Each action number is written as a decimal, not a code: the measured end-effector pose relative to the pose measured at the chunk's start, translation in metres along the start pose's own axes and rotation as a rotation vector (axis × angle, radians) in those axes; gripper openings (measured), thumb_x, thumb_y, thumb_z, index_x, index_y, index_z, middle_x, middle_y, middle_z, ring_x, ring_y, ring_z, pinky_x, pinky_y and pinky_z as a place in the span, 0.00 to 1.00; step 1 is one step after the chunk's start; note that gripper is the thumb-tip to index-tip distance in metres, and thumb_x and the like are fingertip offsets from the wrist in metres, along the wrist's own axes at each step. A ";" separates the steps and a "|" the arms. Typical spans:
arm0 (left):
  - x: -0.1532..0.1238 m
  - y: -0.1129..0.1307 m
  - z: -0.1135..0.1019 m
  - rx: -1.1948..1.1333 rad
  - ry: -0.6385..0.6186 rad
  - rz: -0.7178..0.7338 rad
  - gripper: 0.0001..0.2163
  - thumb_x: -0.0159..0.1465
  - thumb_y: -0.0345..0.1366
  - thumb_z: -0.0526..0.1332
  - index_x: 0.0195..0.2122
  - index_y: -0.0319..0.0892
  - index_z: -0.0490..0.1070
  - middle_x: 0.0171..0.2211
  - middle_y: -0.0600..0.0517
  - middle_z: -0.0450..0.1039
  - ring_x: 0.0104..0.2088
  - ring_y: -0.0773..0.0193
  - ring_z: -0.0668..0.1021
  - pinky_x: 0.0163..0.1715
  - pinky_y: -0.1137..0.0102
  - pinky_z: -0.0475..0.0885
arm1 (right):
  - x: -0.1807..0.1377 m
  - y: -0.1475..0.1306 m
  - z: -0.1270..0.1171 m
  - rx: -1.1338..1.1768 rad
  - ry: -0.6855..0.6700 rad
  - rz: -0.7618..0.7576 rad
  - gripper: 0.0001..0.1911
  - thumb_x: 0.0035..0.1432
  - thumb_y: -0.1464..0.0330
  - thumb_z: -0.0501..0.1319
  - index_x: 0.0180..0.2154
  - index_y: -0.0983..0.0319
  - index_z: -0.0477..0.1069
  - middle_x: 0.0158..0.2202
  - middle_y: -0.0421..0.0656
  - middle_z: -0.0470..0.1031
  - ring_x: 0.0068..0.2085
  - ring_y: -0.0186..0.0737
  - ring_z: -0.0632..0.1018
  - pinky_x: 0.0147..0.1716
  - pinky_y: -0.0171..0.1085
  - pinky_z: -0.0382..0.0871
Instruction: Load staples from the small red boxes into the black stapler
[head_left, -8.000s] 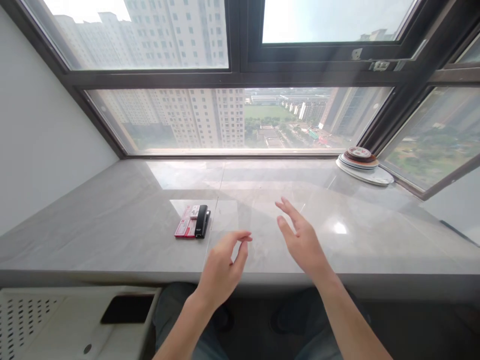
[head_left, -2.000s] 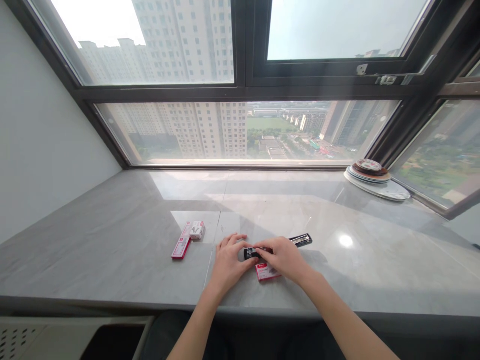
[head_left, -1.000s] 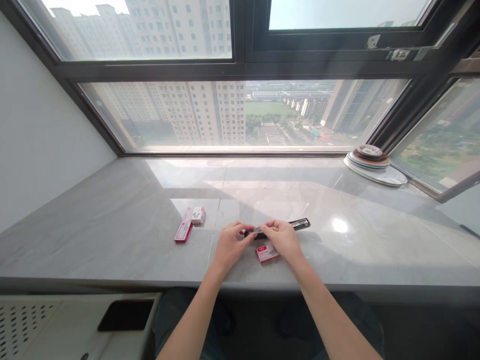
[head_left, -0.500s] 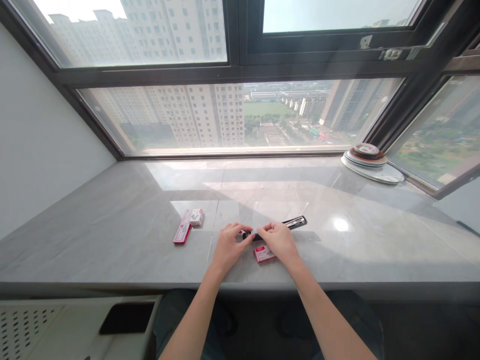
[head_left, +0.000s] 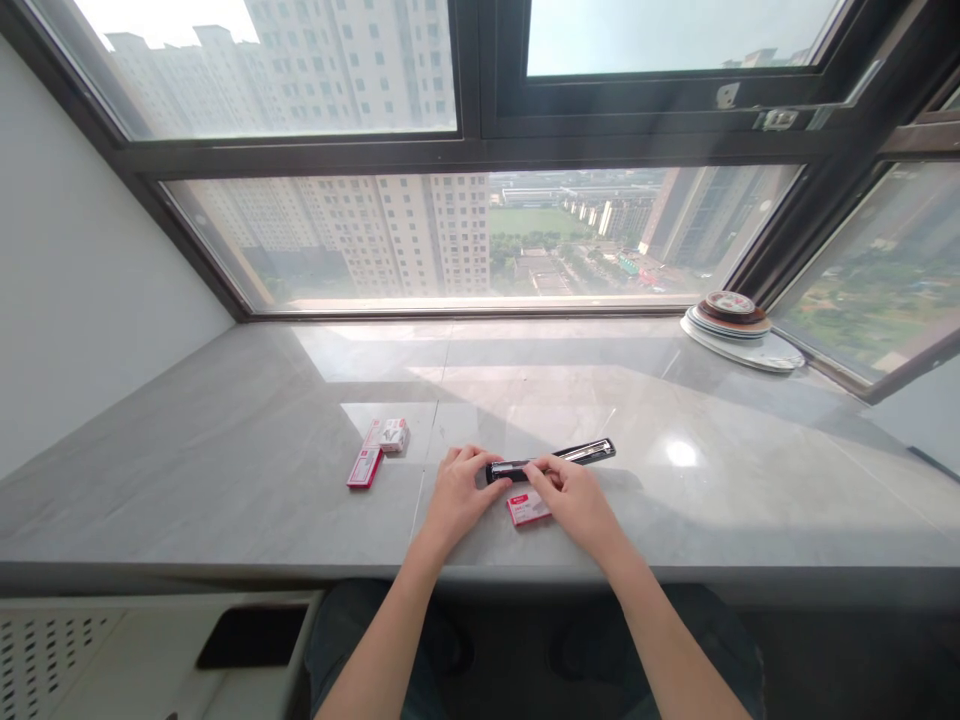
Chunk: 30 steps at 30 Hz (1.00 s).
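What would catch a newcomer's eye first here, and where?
Probably the wide, dark-framed glass window across the back. Next, the slim, black-and-silver metal stapler, opened near centre, left grip at one end, right grip on its middle. Then the stack of round white-and-brown discs, far right.

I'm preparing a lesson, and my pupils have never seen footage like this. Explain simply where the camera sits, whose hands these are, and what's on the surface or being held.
There is no machine here: a person works with two bare hands. One camera, worn on that person's head, looks forward and down, so the forearms enter from below.

The left hand grips one end of an opened black stapler; the right hand touches it near the middle. Just in front of it, partly covered by the right hand, lies a red-and-white box.

Other small boxes lie further left on the grey counter. A stack of round, plate-like items stands far right, by the window.
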<state>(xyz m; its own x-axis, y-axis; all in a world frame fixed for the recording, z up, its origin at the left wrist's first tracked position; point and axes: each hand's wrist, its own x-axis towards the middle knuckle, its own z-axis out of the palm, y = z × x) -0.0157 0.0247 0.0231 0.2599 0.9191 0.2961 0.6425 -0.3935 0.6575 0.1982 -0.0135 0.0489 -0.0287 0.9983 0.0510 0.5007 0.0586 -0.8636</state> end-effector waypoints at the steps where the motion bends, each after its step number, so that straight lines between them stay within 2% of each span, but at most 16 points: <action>1: 0.000 0.000 0.000 -0.003 0.001 -0.001 0.10 0.65 0.42 0.69 0.48 0.57 0.79 0.43 0.53 0.76 0.49 0.54 0.73 0.53 0.61 0.69 | -0.005 0.010 -0.009 0.050 -0.011 0.064 0.22 0.67 0.49 0.57 0.34 0.59 0.77 0.20 0.39 0.71 0.23 0.38 0.70 0.24 0.36 0.59; 3: 0.000 -0.001 0.000 -0.007 0.000 -0.003 0.10 0.65 0.42 0.69 0.48 0.58 0.79 0.44 0.54 0.76 0.49 0.54 0.74 0.52 0.61 0.69 | -0.014 0.032 -0.029 0.128 -0.038 0.252 0.25 0.64 0.45 0.60 0.35 0.60 0.75 0.18 0.37 0.68 0.18 0.34 0.65 0.20 0.35 0.55; 5: 0.001 -0.001 0.000 -0.011 -0.009 -0.001 0.10 0.66 0.41 0.69 0.49 0.59 0.79 0.45 0.54 0.77 0.49 0.54 0.73 0.52 0.61 0.69 | -0.015 0.049 -0.048 0.221 -0.007 0.373 0.28 0.61 0.43 0.62 0.46 0.60 0.73 0.21 0.36 0.70 0.16 0.33 0.62 0.17 0.34 0.51; 7: 0.002 -0.001 0.000 -0.012 -0.022 0.003 0.11 0.66 0.41 0.68 0.49 0.59 0.79 0.45 0.54 0.77 0.49 0.54 0.73 0.53 0.61 0.68 | -0.009 0.055 -0.061 0.302 0.042 0.329 0.33 0.58 0.44 0.65 0.54 0.59 0.70 0.27 0.37 0.73 0.18 0.32 0.64 0.17 0.33 0.52; 9: 0.002 -0.001 -0.001 -0.006 -0.031 0.002 0.11 0.66 0.42 0.68 0.50 0.59 0.79 0.46 0.54 0.77 0.50 0.54 0.73 0.53 0.61 0.68 | 0.004 0.049 -0.067 0.333 0.036 0.191 0.33 0.56 0.45 0.67 0.55 0.59 0.71 0.32 0.39 0.75 0.23 0.33 0.67 0.20 0.33 0.55; 11: 0.002 -0.001 -0.001 0.004 -0.036 -0.006 0.11 0.66 0.43 0.68 0.50 0.58 0.79 0.46 0.53 0.77 0.50 0.53 0.73 0.53 0.60 0.68 | 0.020 0.034 -0.066 0.298 -0.018 0.059 0.29 0.56 0.47 0.68 0.50 0.60 0.75 0.33 0.41 0.75 0.28 0.35 0.69 0.24 0.34 0.59; 14: 0.001 -0.002 -0.001 0.013 -0.033 -0.009 0.11 0.66 0.43 0.68 0.49 0.58 0.79 0.45 0.52 0.76 0.50 0.53 0.73 0.53 0.60 0.68 | 0.040 0.010 -0.057 0.141 -0.106 -0.097 0.23 0.57 0.49 0.69 0.44 0.59 0.77 0.30 0.39 0.74 0.30 0.36 0.69 0.31 0.36 0.62; 18: 0.001 -0.006 0.003 0.016 -0.019 0.008 0.11 0.65 0.42 0.69 0.49 0.57 0.78 0.44 0.53 0.76 0.50 0.54 0.73 0.52 0.61 0.68 | 0.054 -0.008 -0.036 -0.112 -0.215 -0.205 0.15 0.59 0.55 0.67 0.42 0.57 0.78 0.25 0.34 0.69 0.29 0.35 0.69 0.31 0.35 0.59; 22: 0.001 -0.008 0.003 0.039 -0.005 0.007 0.08 0.65 0.40 0.69 0.44 0.52 0.77 0.44 0.52 0.74 0.49 0.55 0.73 0.51 0.61 0.69 | 0.055 -0.010 -0.016 -0.302 -0.230 -0.237 0.09 0.56 0.61 0.68 0.38 0.58 0.76 0.24 0.33 0.67 0.27 0.34 0.69 0.28 0.33 0.54; 24: -0.001 -0.005 -0.001 0.026 0.050 -0.004 0.10 0.65 0.37 0.67 0.47 0.50 0.75 0.47 0.51 0.73 0.50 0.54 0.73 0.52 0.60 0.69 | 0.054 -0.006 -0.013 -0.297 -0.225 -0.243 0.10 0.58 0.62 0.67 0.41 0.58 0.76 0.24 0.33 0.68 0.27 0.34 0.70 0.28 0.33 0.54; 27: -0.007 0.011 -0.007 -0.009 0.144 -0.007 0.15 0.66 0.26 0.57 0.51 0.48 0.73 0.51 0.48 0.72 0.52 0.55 0.73 0.54 0.59 0.70 | 0.055 0.004 -0.017 -0.227 -0.192 -0.192 0.13 0.59 0.61 0.64 0.45 0.58 0.77 0.24 0.33 0.68 0.27 0.34 0.70 0.29 0.33 0.57; 28: -0.010 0.018 -0.008 -0.018 0.115 0.035 0.18 0.65 0.22 0.54 0.50 0.49 0.73 0.51 0.49 0.73 0.52 0.56 0.74 0.55 0.59 0.69 | 0.056 0.009 -0.019 -0.207 -0.161 -0.160 0.14 0.59 0.60 0.65 0.45 0.59 0.77 0.23 0.33 0.67 0.27 0.34 0.70 0.28 0.33 0.57; 30: -0.017 0.035 -0.007 -0.025 -0.076 0.210 0.24 0.61 0.17 0.51 0.48 0.51 0.75 0.52 0.53 0.75 0.54 0.58 0.73 0.58 0.59 0.68 | 0.058 0.020 -0.023 -0.159 -0.093 -0.088 0.16 0.58 0.58 0.66 0.44 0.59 0.77 0.22 0.32 0.64 0.25 0.33 0.67 0.27 0.33 0.56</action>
<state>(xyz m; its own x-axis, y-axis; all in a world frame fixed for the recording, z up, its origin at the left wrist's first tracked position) -0.0029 -0.0048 0.0460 0.4404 0.8152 0.3760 0.5510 -0.5761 0.6037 0.2269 0.0458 0.0460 -0.1543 0.9856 0.0696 0.6227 0.1517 -0.7676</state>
